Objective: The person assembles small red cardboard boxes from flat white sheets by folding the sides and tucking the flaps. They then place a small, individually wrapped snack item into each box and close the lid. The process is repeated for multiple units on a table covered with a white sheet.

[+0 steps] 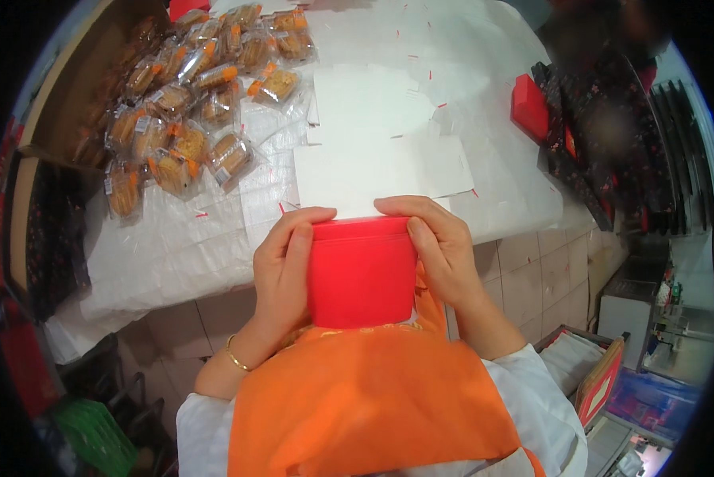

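Both hands grip the red box (361, 274) from its sides: my left hand (281, 270) lies flat against its left wall with fingers curled over the top rim, and my right hand (444, 250) presses the right wall, fingers also hooked over the rim. Held between them, the box sits just short of the table's near edge, above my orange apron (373, 397). It looks like smooth, matte card with squared walls and slightly rounded corners. A thin gold bracelet (236, 359) circles my left wrist.

Beyond the box, the table (500, 159) is covered in white, slightly crinkled sheeting. Flat white card blanks (381, 167) lie stacked right behind my fingertips, their edges straight and notched. Further left, a heap of clear-wrapped golden pastries (182, 103) with orange labels spreads toward a brown cardboard carton (71, 95) at the table's left rim. A second red box (529, 107) stands near the far right edge, beside another person's dark patterned sleeve (587, 135).

Below the table edge I see pale tiling (547, 270). A green crate (94, 433) sits low on my left. Open space lies between the blanks and the table's right edge.
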`<action>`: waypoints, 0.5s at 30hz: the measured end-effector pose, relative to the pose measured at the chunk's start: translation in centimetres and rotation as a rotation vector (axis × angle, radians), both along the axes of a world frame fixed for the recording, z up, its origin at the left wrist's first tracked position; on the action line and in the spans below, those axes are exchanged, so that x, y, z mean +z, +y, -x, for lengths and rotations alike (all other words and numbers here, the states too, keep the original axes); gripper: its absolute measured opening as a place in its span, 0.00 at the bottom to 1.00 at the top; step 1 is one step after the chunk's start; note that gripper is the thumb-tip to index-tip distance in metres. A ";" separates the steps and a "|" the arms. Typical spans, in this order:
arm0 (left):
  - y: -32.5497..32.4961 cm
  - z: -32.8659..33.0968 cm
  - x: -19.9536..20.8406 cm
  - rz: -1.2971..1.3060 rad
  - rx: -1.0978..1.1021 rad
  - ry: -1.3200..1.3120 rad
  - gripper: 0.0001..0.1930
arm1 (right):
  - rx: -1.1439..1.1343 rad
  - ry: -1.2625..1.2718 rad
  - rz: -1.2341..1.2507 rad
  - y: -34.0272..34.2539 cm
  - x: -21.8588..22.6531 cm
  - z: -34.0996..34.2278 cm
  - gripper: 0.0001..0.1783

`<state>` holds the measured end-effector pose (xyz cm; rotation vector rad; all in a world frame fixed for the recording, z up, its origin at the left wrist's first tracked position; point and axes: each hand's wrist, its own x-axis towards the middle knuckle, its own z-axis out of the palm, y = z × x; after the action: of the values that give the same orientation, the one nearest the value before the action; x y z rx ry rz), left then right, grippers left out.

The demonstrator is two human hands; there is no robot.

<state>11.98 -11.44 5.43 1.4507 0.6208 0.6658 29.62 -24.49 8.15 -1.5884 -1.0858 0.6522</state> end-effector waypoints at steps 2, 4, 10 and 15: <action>-0.2 0.0 -1.0 0.098 -0.018 0.000 0.16 | 0.027 -0.027 0.022 -0.3 -0.7 -0.2 0.17; -0.4 0.2 -1.7 0.197 -0.048 -0.005 0.17 | 0.054 -0.014 0.048 -0.7 -1.3 -0.4 0.20; -0.6 0.1 -2.2 0.287 -0.076 -0.066 0.18 | 0.113 -0.028 -0.029 -1.5 -2.1 -0.9 0.21; -0.5 0.1 -2.7 0.210 -0.081 -0.077 0.18 | 0.132 0.011 0.025 -1.4 -2.5 -1.2 0.23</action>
<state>11.91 -11.93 2.73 1.2431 0.5521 0.5723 30.83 -25.92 5.67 -1.5414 -1.1858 0.7642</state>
